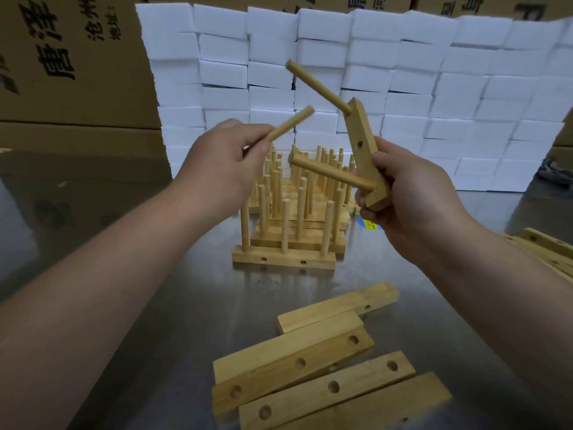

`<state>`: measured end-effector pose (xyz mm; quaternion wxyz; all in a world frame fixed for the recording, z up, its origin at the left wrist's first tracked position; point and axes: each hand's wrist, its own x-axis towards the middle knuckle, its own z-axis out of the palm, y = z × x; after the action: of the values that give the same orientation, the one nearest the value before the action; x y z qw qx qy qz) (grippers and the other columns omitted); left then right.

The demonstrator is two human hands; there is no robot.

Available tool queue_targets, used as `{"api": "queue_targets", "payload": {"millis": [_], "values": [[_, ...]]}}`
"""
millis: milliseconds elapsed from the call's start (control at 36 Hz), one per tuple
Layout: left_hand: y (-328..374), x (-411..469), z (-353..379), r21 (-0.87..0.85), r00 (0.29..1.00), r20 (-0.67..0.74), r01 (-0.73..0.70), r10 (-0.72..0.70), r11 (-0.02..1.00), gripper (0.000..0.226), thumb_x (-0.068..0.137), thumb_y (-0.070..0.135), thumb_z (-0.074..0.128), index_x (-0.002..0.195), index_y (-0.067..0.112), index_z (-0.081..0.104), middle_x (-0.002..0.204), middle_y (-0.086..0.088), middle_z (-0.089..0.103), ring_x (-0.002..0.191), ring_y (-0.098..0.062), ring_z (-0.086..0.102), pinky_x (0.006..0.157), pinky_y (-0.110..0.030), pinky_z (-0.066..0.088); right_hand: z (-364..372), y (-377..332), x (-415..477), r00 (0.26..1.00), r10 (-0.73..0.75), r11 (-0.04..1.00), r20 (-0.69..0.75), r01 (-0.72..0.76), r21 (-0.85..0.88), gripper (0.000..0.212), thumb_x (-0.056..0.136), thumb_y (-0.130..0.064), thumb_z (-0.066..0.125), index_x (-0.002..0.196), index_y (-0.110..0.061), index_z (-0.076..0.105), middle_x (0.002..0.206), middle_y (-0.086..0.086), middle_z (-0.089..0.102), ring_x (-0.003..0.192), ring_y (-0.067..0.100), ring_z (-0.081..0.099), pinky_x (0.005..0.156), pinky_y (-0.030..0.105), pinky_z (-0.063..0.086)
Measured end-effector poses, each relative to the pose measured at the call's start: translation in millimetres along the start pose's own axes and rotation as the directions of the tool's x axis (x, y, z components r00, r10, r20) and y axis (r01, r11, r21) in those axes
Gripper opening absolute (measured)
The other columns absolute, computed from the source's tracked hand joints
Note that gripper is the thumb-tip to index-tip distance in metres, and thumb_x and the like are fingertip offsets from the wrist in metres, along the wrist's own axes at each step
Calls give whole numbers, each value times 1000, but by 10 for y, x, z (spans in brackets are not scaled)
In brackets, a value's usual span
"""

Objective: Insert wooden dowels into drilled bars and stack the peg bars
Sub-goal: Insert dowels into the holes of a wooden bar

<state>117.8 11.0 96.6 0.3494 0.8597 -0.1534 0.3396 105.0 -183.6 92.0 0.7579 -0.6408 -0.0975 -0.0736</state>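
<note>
As the right hand (403, 193) grips a two-dowel bar (361, 128), the left hand (223, 162) pinches a loose dowel (291, 123) just beside it; aligning it squarely with the empty middle hole (359, 144) matters.

Loose bars (549, 245) partly beyond right edge

The cardboard box (93, 97) reads 唐泽, 沧州, 地址.

— Left hand (223, 162)?
— Pinches a loose dowel (290, 124), tip aimed up and right.
— Right hand (412, 206)?
— Grips a drilled bar (364, 135) upright, with seated dowels (331, 174) at both ends and the middle hole open.
— On the steel table (192, 321)?
— Finished peg bars (283, 259) stacked behind, blank bars (294, 364) lying in front, white foam blocks (465, 88) walled at the back.
</note>
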Motion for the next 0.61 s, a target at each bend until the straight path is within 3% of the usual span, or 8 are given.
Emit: {"api": "queue_targets", "payload": {"millis": [56,111,222,361,500,611], "values": [[76,-31,-42,-47,996,81,-31,35,998,25,94,24,48,109,37,64,80,9,57,61,3,48,53,-8,36,1,3,4,1000,20,1000,25,-19,-6,38,92,-11,35,119,-23,60,56,-4,59,40,13,45,41,17,36],[124,-60,-67,-74,985,159,-51,62,996,28,93,24,51,103,49,60,79,13,60,65,0,51,60,-16,41,4,7,4,999,26,999,46,-24,-42,41,91,-10,36,125,-21,57,57,-2,59,39,15,44,41,17,36],[154,-78,-67,-7,974,200,-104,103,995,31,92,22,52,118,34,61,85,19,57,82,-3,52,74,-22,42,31,4,-28,995,-2,994,97,13,-105,39,88,-9,37,104,-27,68,60,0,59,42,15,43,44,21,38],[159,-93,-81,23,973,195,-126,119,992,30,91,25,51,119,31,62,86,25,55,90,-5,53,78,-22,42,54,3,-56,994,-1,995,110,11,-94,39,90,-11,37,88,-30,71,61,1,61,54,17,47,44,23,39],[141,-91,-101,31,978,162,-136,129,990,29,91,25,53,117,31,63,83,27,53,83,0,52,75,-19,40,64,-6,-78,992,-5,991,125,21,-129,39,90,-11,37,97,-31,69,61,1,62,53,15,48,43,22,39],[143,-95,-106,31,975,151,-167,161,985,29,91,23,53,118,29,63,80,28,51,79,4,50,73,-19,39,77,-23,-103,992,-32,985,124,52,-164,39,90,-12,36,91,-33,68,61,1,62,49,13,47,42,21,39]]}}
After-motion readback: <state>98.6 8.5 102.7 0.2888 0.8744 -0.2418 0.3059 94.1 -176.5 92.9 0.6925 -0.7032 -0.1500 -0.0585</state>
